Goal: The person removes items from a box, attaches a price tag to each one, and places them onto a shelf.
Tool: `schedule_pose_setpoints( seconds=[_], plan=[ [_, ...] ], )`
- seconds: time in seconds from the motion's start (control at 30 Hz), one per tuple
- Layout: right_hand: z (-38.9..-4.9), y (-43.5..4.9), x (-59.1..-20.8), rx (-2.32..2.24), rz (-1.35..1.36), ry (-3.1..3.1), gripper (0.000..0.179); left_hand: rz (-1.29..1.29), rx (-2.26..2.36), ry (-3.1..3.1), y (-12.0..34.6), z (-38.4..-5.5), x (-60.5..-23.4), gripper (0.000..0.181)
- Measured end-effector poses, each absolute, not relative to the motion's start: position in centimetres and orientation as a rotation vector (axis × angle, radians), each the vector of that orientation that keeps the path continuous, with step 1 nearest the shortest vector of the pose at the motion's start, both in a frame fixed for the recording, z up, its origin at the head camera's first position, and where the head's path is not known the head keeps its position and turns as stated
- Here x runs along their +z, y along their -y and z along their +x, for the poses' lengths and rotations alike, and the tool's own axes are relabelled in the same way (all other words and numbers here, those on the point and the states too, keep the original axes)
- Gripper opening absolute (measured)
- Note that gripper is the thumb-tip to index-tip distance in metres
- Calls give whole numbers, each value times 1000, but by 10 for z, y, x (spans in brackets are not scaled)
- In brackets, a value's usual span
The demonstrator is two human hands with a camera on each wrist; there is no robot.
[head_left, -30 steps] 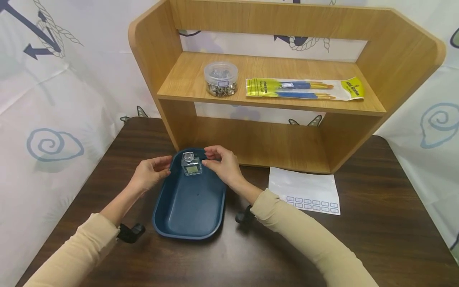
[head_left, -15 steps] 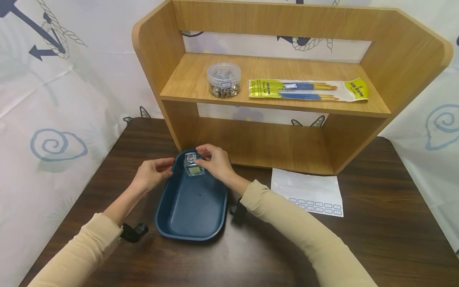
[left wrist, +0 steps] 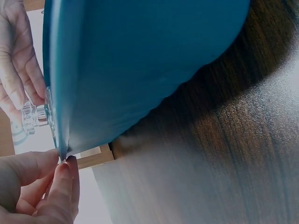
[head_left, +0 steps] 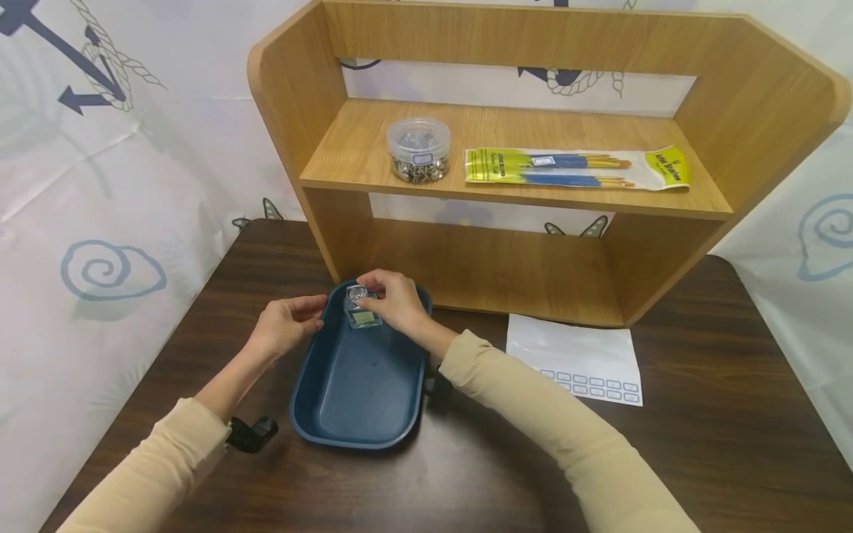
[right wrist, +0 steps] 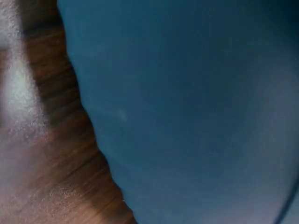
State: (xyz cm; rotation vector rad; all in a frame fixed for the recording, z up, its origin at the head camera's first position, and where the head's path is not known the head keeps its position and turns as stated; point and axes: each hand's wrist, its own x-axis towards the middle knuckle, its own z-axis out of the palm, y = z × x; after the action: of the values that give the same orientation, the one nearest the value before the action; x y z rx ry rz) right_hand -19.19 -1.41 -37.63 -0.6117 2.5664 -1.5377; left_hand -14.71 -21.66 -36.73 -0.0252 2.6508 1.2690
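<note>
A dark blue tray (head_left: 363,392) stands on the brown table, its far end against the shelf's lower left corner. Inside its far left part is a small clear glass bottle (head_left: 363,318) with a chunky glass stopper and a pale green label. My right hand (head_left: 397,302) holds the bottle by its stopper end, thumb and index finger on either side. At the tray's left edge my left hand (head_left: 283,326) pinches the rim; in the left wrist view its fingers (left wrist: 60,179) and thumb close on that rim. The tray wall (right wrist: 173,107) fills most of the right wrist view.
A wooden two-tier shelf (head_left: 500,266) rises behind. Its upper board bears a clear lidded jar (head_left: 420,152) of small metal pieces and a packet of paintbrushes (head_left: 576,169). Right of the tray lies a white label sheet (head_left: 576,355).
My right hand has moved left, from beside the bottle onto its stopper. My left hand stays at the tray's rim. The bottle and tray keep their places.
</note>
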Motion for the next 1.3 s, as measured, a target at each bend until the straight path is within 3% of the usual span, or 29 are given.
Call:
schedule_pose_setpoints(
  seconds=[0.77,1.3],
  plan=[
    [-185,5,-378,-1537,-573,-2616,22,-21,1253,-2646,212,-148,-371,43],
    [-166,-39,-339,-1787,-493,-2532,23,12,1307,-2629,216,-147,-368,44]
  ],
)
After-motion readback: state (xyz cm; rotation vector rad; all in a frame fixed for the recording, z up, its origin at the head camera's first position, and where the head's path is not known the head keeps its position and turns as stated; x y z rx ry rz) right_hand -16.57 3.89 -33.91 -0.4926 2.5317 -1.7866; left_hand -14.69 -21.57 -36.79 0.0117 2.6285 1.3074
